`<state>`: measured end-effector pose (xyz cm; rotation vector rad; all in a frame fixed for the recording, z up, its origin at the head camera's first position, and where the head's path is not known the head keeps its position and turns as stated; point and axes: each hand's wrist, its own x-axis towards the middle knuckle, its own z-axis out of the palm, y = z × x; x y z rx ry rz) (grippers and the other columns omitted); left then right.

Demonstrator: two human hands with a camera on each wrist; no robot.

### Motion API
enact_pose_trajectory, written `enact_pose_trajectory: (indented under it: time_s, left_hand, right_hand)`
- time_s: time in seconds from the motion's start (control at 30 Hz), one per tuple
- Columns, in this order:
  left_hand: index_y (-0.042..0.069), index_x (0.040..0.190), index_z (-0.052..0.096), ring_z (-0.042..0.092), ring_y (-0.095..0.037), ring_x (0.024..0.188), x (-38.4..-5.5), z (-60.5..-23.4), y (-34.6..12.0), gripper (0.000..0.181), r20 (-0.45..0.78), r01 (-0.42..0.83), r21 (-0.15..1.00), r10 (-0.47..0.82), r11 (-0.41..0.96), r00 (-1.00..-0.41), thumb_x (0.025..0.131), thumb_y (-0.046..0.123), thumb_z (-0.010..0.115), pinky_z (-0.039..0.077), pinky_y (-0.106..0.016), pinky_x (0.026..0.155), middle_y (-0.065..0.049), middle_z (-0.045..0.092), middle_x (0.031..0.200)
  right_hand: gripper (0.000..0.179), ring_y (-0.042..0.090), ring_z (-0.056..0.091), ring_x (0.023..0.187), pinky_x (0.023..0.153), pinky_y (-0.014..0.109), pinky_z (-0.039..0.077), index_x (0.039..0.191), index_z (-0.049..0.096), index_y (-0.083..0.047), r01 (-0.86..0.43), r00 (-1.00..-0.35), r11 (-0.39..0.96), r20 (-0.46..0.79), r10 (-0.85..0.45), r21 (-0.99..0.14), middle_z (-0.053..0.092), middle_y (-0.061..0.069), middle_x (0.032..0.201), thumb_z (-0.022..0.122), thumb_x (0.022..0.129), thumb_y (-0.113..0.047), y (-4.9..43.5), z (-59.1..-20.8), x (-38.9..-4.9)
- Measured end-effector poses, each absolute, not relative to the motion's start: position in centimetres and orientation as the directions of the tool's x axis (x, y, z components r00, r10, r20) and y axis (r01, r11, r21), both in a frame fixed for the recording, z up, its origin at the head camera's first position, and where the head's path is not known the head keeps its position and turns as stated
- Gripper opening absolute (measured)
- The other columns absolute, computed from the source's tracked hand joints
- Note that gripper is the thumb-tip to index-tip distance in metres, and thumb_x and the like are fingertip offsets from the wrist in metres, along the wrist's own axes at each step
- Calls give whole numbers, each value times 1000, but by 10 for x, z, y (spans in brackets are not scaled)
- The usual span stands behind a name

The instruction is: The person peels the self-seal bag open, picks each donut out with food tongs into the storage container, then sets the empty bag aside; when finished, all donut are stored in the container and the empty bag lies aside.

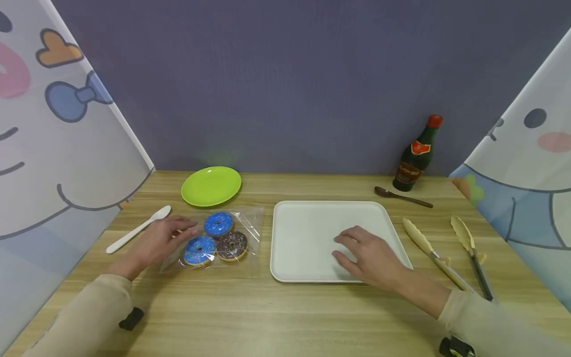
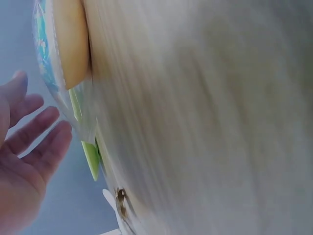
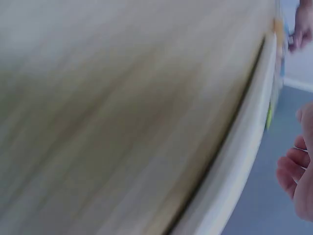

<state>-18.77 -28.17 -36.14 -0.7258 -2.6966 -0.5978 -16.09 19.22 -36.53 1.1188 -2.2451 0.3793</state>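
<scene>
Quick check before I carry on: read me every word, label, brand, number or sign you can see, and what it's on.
No text can be read.
Red neck label on the bottle: marks, too small to read.
Lower label on the bottle: lettering, too blurred to read.
Clear bag and white tray: no lettering shows.

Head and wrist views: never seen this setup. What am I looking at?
No robot here, just a person working bare-handed. The wide picture is taken from the head, looking forward and down; the two tilted close-ups are taken from the wrists. On the table lie three donuts in a clear bag, a tray, plate, white spoon, brown spoon and two tongs; a bottle stands behind. The left hand is at the bag, the right hand over the tray. Neither grips anything.
</scene>
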Motion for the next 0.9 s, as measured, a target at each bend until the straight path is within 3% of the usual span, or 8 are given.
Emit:
enact_pose_trajectory:
  time_s: [0.2, 0.43, 0.63, 0.9]
  left_hand:
    - [3, 92, 75, 62, -15, 74, -192, -367, -280, 12, 417, 597, 342, 452, 725, -788, 81, 8, 75, 49, -29, 58, -2, 68, 88]
    - [3, 89, 76, 64, -17, 75, -194, -369, -277, 10, 415, 605, 383, 456, 698, -788, 79, 5, 76, 49, -28, 58, -1, 69, 87]
    - [5, 86, 76, 63, -13, 75, -195, -369, -276, 9, 422, 606, 393, 449, 692, -787, 78, 3, 76, 48, -26, 58, 0, 69, 84]
    - [3, 86, 75, 62, -9, 76, -196, -371, -276, 10, 407, 602, 453, 448, 658, -796, 77, -3, 75, 53, -25, 61, 1, 68, 83]
  right_hand:
    - [18, 14, 60, 85, 69, 29, 51, 94, 68, -7, -852, -477, 514, 551, -685, -99, 61, 0, 93, 69, 85, -23, 136, -377, -151]
    - [17, 7, 57, 79, 67, 18, 48, 96, 70, -8, -864, -497, 460, 483, -721, -203, 61, -2, 89, 71, 85, -21, 80, -376, -147]
    - [15, 5, 49, 70, 57, 13, 40, 94, 73, -14, -855, -501, 502, 447, -741, -129, 57, -5, 84, 71, 85, -26, 46, -376, -148]
    - [7, 5, 45, 64, 52, 15, 38, 77, 70, -21, -848, -487, 526, 484, -727, -63, 48, -8, 73, 69, 84, -22, 30, -383, -151]
